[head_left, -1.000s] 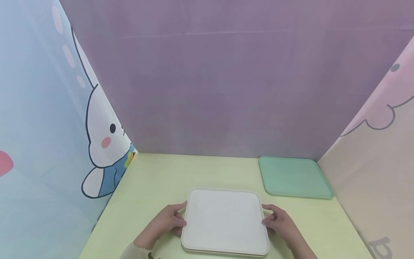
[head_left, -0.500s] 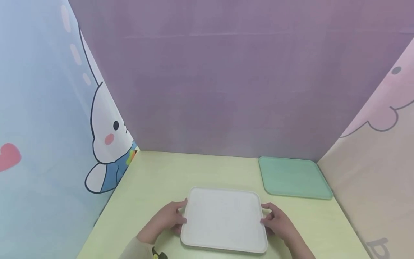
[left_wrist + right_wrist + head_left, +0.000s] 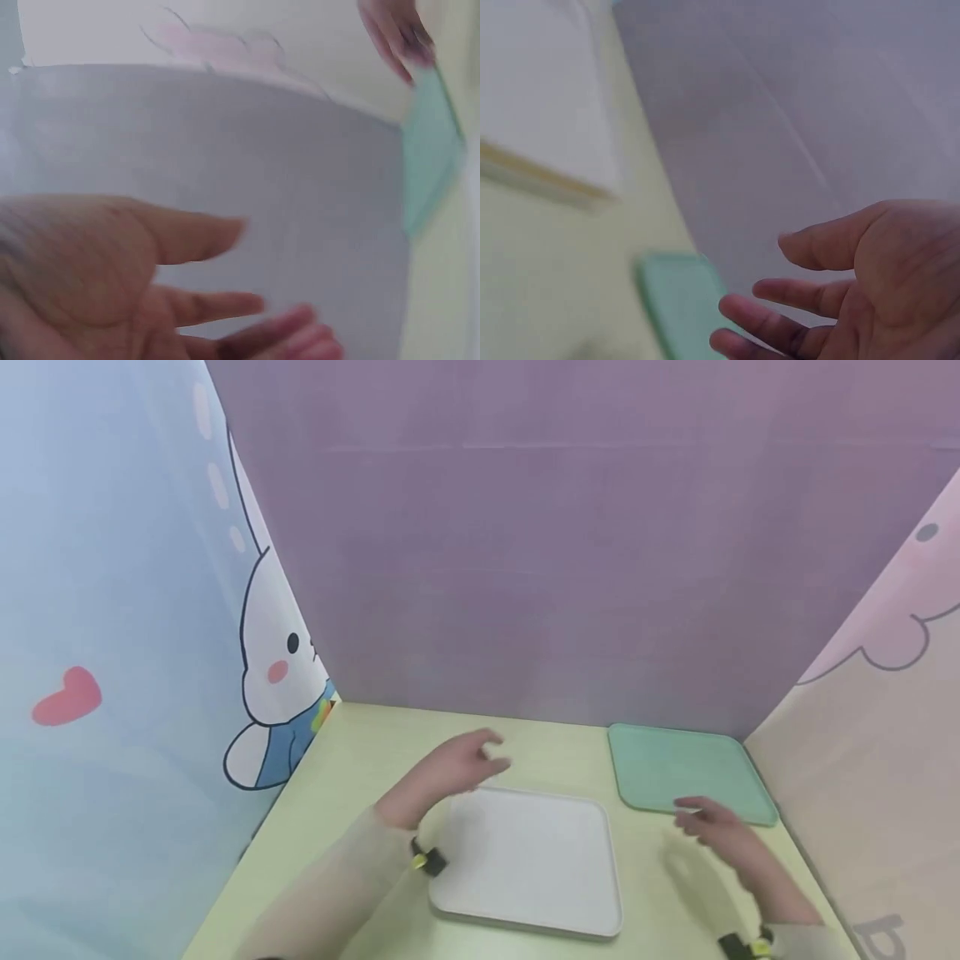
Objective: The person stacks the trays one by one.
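A white rectangular tray [image 3: 532,860] lies on the table, and in the right wrist view its edge [image 3: 544,176] shows a yellowish line between pale layers. My left hand [image 3: 453,766] hovers over its far left corner, blurred, with nothing between thumb and fingers. To the right of the tray, my right hand [image 3: 716,833] is raised near the front edge of a green tray [image 3: 686,768], fingers loosely bent and holding nothing. The right wrist view has this hand [image 3: 900,277] with thumb and fingers apart; the left wrist view has the left palm [image 3: 90,262] likewise spread.
The pale yellow-green tabletop [image 3: 390,735] meets a plain purple back wall [image 3: 540,568]. A blue panel with a cartoon rabbit [image 3: 281,668] stands on the left, and a beige and pink panel [image 3: 885,760] on the right. Both wrists wear dark bands.
Both hands have let go of the white tray's sides. The left has risen forward over the far left corner; the right has moved right and forward toward the green tray. The head view has shifted slightly.
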A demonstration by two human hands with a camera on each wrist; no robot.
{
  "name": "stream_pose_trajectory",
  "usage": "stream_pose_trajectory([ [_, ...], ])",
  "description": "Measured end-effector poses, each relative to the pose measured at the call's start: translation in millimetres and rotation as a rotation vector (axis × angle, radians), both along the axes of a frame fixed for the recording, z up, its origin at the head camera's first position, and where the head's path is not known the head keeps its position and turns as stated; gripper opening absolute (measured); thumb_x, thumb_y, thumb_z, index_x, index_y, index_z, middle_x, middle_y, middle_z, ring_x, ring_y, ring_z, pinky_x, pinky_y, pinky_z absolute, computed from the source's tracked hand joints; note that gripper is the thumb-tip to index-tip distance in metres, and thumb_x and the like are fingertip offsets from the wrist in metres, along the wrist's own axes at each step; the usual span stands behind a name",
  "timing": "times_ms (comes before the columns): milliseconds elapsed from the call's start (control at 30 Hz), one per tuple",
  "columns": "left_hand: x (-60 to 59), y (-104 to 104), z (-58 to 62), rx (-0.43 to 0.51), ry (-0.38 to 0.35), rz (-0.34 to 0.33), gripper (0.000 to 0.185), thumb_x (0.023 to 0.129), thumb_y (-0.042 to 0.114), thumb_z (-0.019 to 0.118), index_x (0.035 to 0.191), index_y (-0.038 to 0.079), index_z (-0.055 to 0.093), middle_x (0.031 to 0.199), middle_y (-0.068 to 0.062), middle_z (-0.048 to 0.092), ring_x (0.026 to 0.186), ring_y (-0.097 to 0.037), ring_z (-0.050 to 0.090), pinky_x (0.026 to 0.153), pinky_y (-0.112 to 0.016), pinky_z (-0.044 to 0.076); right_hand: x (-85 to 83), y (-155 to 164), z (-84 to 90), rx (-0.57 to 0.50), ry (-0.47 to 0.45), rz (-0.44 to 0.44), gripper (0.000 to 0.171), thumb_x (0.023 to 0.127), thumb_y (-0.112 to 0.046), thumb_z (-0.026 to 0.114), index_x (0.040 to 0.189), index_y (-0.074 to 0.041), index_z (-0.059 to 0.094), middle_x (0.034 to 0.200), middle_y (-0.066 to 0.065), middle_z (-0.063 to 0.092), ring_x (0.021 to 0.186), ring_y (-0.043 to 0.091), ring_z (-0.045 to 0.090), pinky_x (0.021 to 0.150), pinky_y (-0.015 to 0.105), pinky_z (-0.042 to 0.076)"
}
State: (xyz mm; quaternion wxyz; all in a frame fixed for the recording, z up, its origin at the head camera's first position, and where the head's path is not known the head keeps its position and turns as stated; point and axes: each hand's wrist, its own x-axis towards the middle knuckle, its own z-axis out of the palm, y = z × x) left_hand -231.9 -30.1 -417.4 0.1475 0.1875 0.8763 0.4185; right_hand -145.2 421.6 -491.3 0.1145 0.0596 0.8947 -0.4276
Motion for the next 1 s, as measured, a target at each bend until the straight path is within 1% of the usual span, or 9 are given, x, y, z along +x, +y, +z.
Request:
stream_pose_trajectory([
  [67,-13.3,37,15.9,0.203,-0.096,0.020,0.051,0.108,0.040,0.069,0.150,0.012,0.060,0.122,-0.013,0.076,0.107,-0.034,0.077,0.084,-0.040,0.069,-7.4,29,16.0,0.065,-0.015,-0.002,0.064,0.117,-0.038,0.048,0.161,0.009,0.038,0.148,0.037,0.058,0.129,0.051,0.063,0.105,0.066,0.056],
  [133,-27.2,77,21.7,0.382,-0.196,0.082,0.051,0.108,0.034,0.070,0.150,0.010,0.059,0.130,-0.018,0.073,0.114,-0.037,0.075,0.087,-0.041,0.070,-15.7,55,26.6,0.096,-0.038,-0.013,0.067,0.118,-0.040,0.043,0.161,0.012,0.035,0.153,0.040,0.052,0.134,0.057,0.057,0.108,0.070,0.053],
  [200,-38.7,117,20.1,0.498,-0.243,0.165,0.052,0.107,0.028,0.070,0.152,0.006,0.056,0.139,-0.022,0.070,0.118,-0.039,0.074,0.091,-0.042,0.070,-24.3,76,30.6,0.111,-0.047,-0.030,0.067,0.119,-0.038,0.040,0.159,0.015,0.033,0.153,0.043,0.049,0.137,0.061,0.054,0.109,0.070,0.052],
  [300,-52.5,175,1.5,0.562,-0.224,0.285,0.060,0.107,0.025,0.068,0.160,0.003,0.047,0.155,-0.022,0.059,0.133,-0.041,0.067,0.105,-0.047,0.065,-36.3,101,28.3,0.109,-0.035,-0.043,0.065,0.119,-0.034,0.038,0.157,0.019,0.031,0.153,0.048,0.043,0.137,0.064,0.050,0.111,0.070,0.051],
  [433,-56.2,236,-41.4,0.454,-0.161,0.384,0.082,0.106,0.033,0.068,0.172,0.008,0.026,0.171,-0.025,0.038,0.155,-0.047,0.045,0.125,-0.059,0.047,-50.2,126,11.8,0.110,-0.051,-0.069,0.068,0.118,-0.035,0.038,0.158,0.018,0.026,0.157,0.050,0.033,0.140,0.068,0.044,0.114,0.074,0.046],
  [500,-51.8,258,-65.6,0.358,-0.158,0.405,0.094,0.104,0.038,0.071,0.174,0.009,0.017,0.171,-0.030,0.033,0.158,-0.050,0.038,0.127,-0.066,0.041,-55.3,135,0.2,0.110,-0.063,-0.094,0.071,0.118,-0.038,0.039,0.161,0.016,0.022,0.159,0.050,0.029,0.143,0.068,0.040,0.117,0.076,0.043],
  [700,-37.2,287,-123.0,0.084,-0.146,0.371,0.118,0.092,0.050,0.084,0.173,0.002,0.013,0.165,-0.035,0.035,0.154,-0.052,0.039,0.117,-0.067,0.051,-71.1,151,-25.9,0.108,-0.071,-0.133,0.078,0.117,-0.042,0.039,0.167,0.011,0.012,0.167,0.048,0.011,0.150,0.071,0.023,0.122,0.083,0.029],
  [800,-35.5,290,-139.2,0.007,-0.073,0.353,0.121,0.090,0.051,0.086,0.172,0.000,0.013,0.165,-0.037,0.035,0.154,-0.054,0.040,0.119,-0.065,0.050,-75.8,154,-34.4,0.105,-0.100,-0.152,0.085,0.116,-0.047,0.039,0.168,0.011,0.005,0.170,0.045,0.000,0.154,0.071,0.012,0.123,0.085,0.022],
  [1000,-33.1,290,-146.3,-0.042,-0.003,0.321,0.117,0.092,0.047,0.085,0.172,-0.003,0.014,0.167,-0.038,0.030,0.159,-0.051,0.030,0.128,-0.057,0.041,-79.6,153,-50.3,0.122,-0.174,-0.185,0.093,0.113,-0.055,0.039,0.167,0.012,0.005,0.171,0.045,0.001,0.156,0.070,0.009,0.125,0.084,0.023],
])
